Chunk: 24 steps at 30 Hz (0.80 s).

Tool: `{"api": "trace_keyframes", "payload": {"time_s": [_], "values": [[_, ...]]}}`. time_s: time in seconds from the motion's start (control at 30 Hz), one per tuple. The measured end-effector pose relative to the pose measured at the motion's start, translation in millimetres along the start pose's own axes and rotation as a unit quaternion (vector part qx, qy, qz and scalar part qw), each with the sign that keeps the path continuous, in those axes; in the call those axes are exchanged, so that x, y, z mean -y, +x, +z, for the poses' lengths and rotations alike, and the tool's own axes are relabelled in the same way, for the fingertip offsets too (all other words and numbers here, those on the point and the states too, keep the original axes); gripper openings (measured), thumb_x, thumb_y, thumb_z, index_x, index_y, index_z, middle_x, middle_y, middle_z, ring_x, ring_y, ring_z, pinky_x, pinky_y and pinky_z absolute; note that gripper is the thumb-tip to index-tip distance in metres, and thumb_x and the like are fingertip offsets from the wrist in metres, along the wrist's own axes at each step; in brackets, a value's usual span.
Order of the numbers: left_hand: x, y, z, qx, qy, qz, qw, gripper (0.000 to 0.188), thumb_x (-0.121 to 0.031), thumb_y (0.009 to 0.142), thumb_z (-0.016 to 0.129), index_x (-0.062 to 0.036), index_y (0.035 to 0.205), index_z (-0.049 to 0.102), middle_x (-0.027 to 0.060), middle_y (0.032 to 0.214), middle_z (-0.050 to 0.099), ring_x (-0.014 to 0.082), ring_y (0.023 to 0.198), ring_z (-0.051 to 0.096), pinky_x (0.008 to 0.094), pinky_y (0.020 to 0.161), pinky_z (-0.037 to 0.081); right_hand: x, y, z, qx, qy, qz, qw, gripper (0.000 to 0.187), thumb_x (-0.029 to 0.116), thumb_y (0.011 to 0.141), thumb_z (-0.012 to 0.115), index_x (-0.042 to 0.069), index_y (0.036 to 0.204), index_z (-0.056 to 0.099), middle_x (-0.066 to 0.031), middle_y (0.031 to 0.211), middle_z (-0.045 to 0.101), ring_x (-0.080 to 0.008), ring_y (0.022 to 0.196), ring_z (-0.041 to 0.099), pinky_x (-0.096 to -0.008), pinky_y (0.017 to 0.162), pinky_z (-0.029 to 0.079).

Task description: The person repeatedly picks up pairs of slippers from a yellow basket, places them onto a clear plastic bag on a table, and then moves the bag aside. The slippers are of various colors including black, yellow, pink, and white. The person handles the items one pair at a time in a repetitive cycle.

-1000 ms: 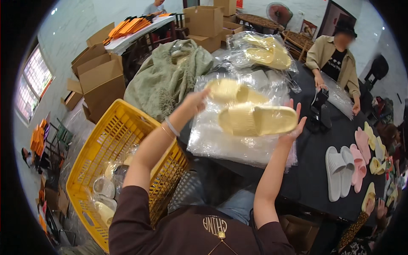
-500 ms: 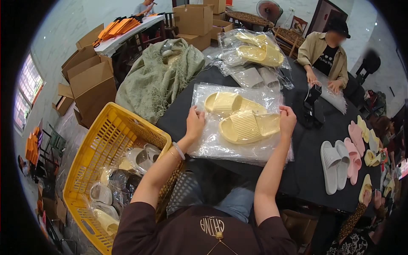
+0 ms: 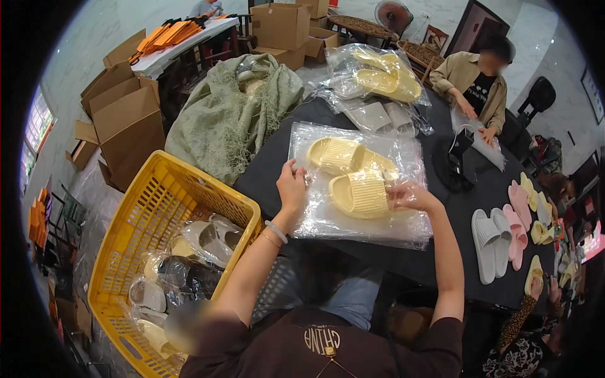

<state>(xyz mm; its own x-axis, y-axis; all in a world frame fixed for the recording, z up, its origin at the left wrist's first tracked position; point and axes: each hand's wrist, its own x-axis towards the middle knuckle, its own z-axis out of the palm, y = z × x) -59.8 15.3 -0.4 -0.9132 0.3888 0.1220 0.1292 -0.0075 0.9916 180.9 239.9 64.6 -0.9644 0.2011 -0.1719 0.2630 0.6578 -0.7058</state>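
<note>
The right hand (image 3: 414,196) has moved inward from the right edge of the stack of clear plastic bags (image 3: 315,217) to the heel end of the nearer yellow slipper (image 3: 360,194); the left hand (image 3: 292,187) stays at the stack's left edge. The right fingers are bunched over that heel, partly hiding it, and I cannot tell whether they pinch the sole, the film or both. The left fingers curl at the bags' edge, just beside the toe of the farther yellow slipper (image 3: 340,155); whether they grip the plastic cannot be made out.

Both slippers lie over the stack between the two hands, toes to the left, the farther one slightly left of the nearer. Glare hides how much film covers them. The stack rests on the black-covered worktop (image 3: 454,220). Beyond it lie bagged yellow slippers (image 3: 394,84), and to the right stand grey slippers (image 3: 484,242) beside pink slippers (image 3: 514,236). A yellow plastic crate (image 3: 142,220) holding bagged footwear stands left of the worktop.
</note>
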Motion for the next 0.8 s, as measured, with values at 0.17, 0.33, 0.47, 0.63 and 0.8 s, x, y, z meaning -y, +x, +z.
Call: {"api": "trace_keyframes", "payload": {"time_s": [0.17, 0.33, 0.47, 0.63, 0.8], "values": [[3, 0, -2, 0.007, -0.001, 0.01, 1.0, 0.027, -0.008, 0.089, 0.056, 0.0024, 0.114, 0.056, 0.0085, 0.08, 0.066, 0.0099, 0.062, 0.061, 0.0244, 0.054, 0.049, 34, 24, -5, 0.009, -0.061, 0.02, 0.998, 0.046, 0.032, 0.079, 0.072, 0.013, 0.119, 0.062, -0.0098, 0.101, 0.062, -0.026, 0.095, 0.06, -0.0343, 0.086, 0.046], [14, 4, -3, 0.004, -0.001, 0.015, 1.0, 0.026, -0.007, 0.089, 0.056, 0.0031, 0.113, 0.056, 0.0087, 0.079, 0.066, 0.0103, 0.062, 0.061, 0.0241, 0.054, 0.05, 37, 60, 4, -0.144, -0.294, -0.083, 0.941, 0.052, 0.031, 0.08, 0.066, 0.018, 0.128, 0.051, -0.0119, 0.125, 0.05, -0.0287, 0.125, 0.04, -0.0457, 0.102, 0.035], [8, 3, 7, 0.02, 0.008, 0.028, 0.999, 0.026, -0.008, 0.089, 0.055, 0.0034, 0.113, 0.056, 0.0085, 0.079, 0.065, 0.0105, 0.061, 0.061, 0.0242, 0.054, 0.05, -10, 96, 16, -0.028, -0.209, -0.076, 0.975, 0.044, 0.035, 0.079, 0.064, 0.013, 0.117, 0.058, -0.0154, 0.119, 0.055, -0.0325, 0.106, 0.057, -0.0415, 0.09, 0.045], [21, 8, -2, -0.004, 0.097, 0.081, 0.992, 0.028, -0.008, 0.089, 0.055, 0.0036, 0.114, 0.055, 0.0086, 0.077, 0.065, 0.0112, 0.061, 0.062, 0.0253, 0.054, 0.05, 45, 106, 34, -0.06, -0.339, -0.144, 0.928, 0.036, 0.025, 0.083, 0.06, 0.01, 0.116, 0.058, -0.0151, 0.123, 0.055, -0.0329, 0.103, 0.059, -0.0419, 0.083, 0.048], [6, 2, 2, 0.011, -0.003, 0.019, 1.0, 0.028, -0.006, 0.09, 0.054, 0.0035, 0.116, 0.053, 0.0101, 0.08, 0.064, 0.0118, 0.062, 0.062, 0.0258, 0.055, 0.05, -53, 89, 11, -0.106, -0.097, -0.143, 0.979, 0.038, 0.022, 0.08, 0.064, 0.008, 0.115, 0.059, -0.015, 0.118, 0.057, -0.0307, 0.101, 0.058, -0.0381, 0.085, 0.047]]}}
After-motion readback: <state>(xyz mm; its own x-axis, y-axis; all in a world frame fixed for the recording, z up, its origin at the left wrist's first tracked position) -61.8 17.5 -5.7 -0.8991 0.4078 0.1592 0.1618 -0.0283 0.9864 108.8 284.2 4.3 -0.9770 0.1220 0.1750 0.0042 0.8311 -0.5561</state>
